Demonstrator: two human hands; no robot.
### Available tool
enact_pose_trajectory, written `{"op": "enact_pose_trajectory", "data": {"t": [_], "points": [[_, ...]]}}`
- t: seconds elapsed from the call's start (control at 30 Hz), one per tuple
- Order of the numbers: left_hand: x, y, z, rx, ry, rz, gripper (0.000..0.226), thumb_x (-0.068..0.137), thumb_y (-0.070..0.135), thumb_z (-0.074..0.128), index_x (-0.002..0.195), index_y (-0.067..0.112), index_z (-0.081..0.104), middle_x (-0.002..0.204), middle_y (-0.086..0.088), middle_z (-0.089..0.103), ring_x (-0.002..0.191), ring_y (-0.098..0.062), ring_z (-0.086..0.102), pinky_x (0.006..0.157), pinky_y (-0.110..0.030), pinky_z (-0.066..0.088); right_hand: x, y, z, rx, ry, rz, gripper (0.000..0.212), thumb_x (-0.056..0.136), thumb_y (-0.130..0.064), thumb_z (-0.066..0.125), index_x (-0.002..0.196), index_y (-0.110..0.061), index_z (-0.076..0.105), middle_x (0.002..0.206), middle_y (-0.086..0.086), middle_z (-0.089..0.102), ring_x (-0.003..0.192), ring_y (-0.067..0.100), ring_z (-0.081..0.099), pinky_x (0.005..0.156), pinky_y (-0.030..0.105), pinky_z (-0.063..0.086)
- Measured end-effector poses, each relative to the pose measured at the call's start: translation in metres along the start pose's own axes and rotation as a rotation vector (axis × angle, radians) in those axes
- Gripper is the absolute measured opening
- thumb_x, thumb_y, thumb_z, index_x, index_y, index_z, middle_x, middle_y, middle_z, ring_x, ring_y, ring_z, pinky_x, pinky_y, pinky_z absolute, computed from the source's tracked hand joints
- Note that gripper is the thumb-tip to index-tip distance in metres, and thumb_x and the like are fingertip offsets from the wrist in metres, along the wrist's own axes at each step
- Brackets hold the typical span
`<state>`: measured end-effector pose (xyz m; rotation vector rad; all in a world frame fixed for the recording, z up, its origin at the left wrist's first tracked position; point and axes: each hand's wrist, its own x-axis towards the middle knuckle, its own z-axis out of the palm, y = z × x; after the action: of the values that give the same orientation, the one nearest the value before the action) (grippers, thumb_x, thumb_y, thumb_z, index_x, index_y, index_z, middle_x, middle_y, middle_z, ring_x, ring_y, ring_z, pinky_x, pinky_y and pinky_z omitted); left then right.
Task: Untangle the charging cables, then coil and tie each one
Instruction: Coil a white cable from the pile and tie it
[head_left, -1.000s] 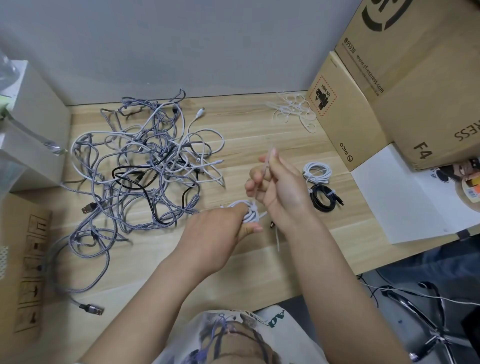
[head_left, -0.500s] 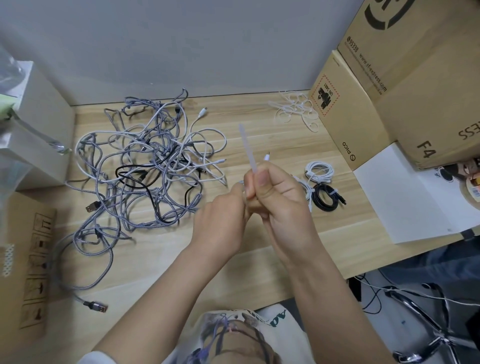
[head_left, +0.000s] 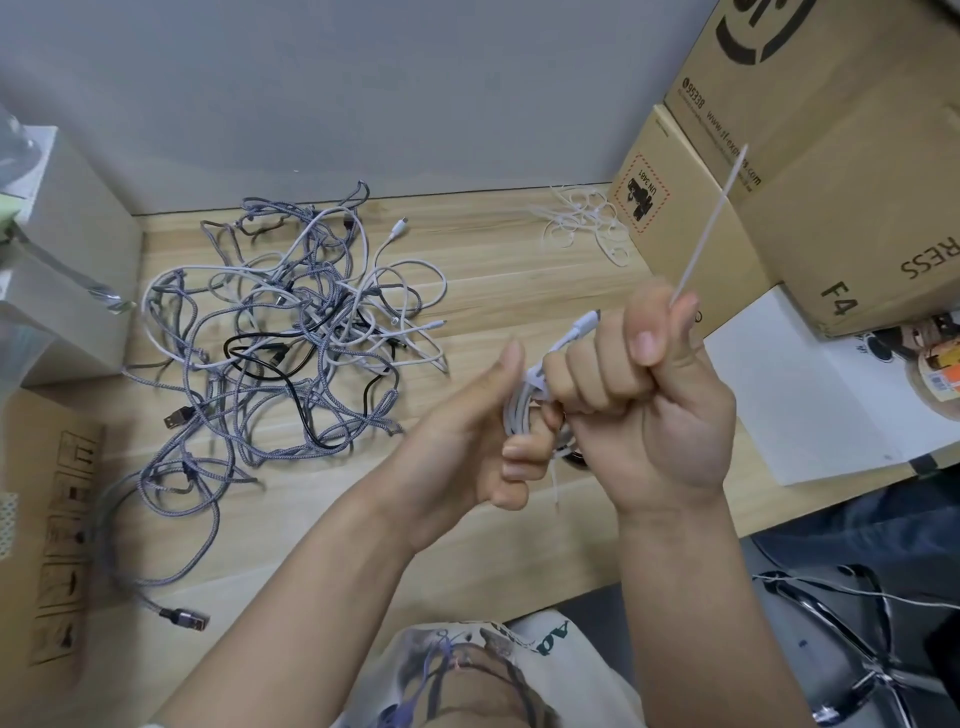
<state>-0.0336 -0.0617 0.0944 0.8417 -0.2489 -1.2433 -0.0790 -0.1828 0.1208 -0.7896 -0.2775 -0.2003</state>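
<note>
hands (head_left: 561, 415) grip a coiled white cable (head_left: 519, 410); right pinches a zip tie (head_left: 709, 223).

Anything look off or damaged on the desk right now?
Nothing damaged. The only mess is the cable tangle, still knotted on the desk, and loose zip ties scattered by the boxes.

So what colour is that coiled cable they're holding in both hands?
White: the coiled cable shows best in the head view, gripped between left hand and right hand.
</note>
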Motion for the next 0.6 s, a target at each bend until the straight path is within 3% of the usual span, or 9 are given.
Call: {"op": "enact_pose_trajectory", "data": {"t": [0.1,0.3,0.47,0.6], "points": [[0.004,-0.005,0.006,0.055,0.142,0.059,0.037,0.082,0.054,0.045,0.066,0.022,0.054,0.052,0.006,0.027,0.049,-0.009,0.021,0.041,-0.015,0.022,0.0,0.0,0.002,-0.071,-0.008,-0.003,0.025,0.092,-0.032,0.053,0.073,-0.018,0.06,0.053,-0.006,0.026,0.044,0.012,0.02,0.049,0.025,0.023],[0.005,-0.006,0.015,0.078,0.269,0.144,0.045,0.088,0.049,0.051,0.049,0.025,0.053,0.05,0.009,0.026,0.047,-0.006,0.019,0.041,-0.016,0.017,0.0,0.002,0.004,-0.101,-0.011,-0.019,0.024,0.092,-0.032,0.052,0.073,-0.018,0.06,0.053,-0.006,0.027,0.045,0.012,0.022,0.05,0.024,0.024],[0.008,-0.01,0.022,-0.073,0.238,0.17,0.039,0.083,0.047,0.045,0.052,0.025,0.05,0.046,0.009,0.024,0.043,-0.006,0.017,0.037,-0.015,0.018,0.001,0.001,0.005,0.038,-0.015,-0.083,0.024,0.092,-0.027,0.052,0.075,-0.012,0.06,0.054,-0.004,0.027,0.048,0.014,0.025,0.053,0.023,0.033],[0.013,-0.012,0.027,-0.257,0.241,0.183,0.041,0.079,0.048,0.047,0.048,0.023,0.05,0.042,0.008,0.025,0.037,-0.004,0.021,0.033,-0.014,0.022,0.005,0.005,0.004,0.181,0.007,-0.138,0.025,0.093,-0.022,0.05,0.075,-0.006,0.059,0.055,-0.002,0.027,0.048,0.014,0.022,0.052,0.026,0.027]]}}
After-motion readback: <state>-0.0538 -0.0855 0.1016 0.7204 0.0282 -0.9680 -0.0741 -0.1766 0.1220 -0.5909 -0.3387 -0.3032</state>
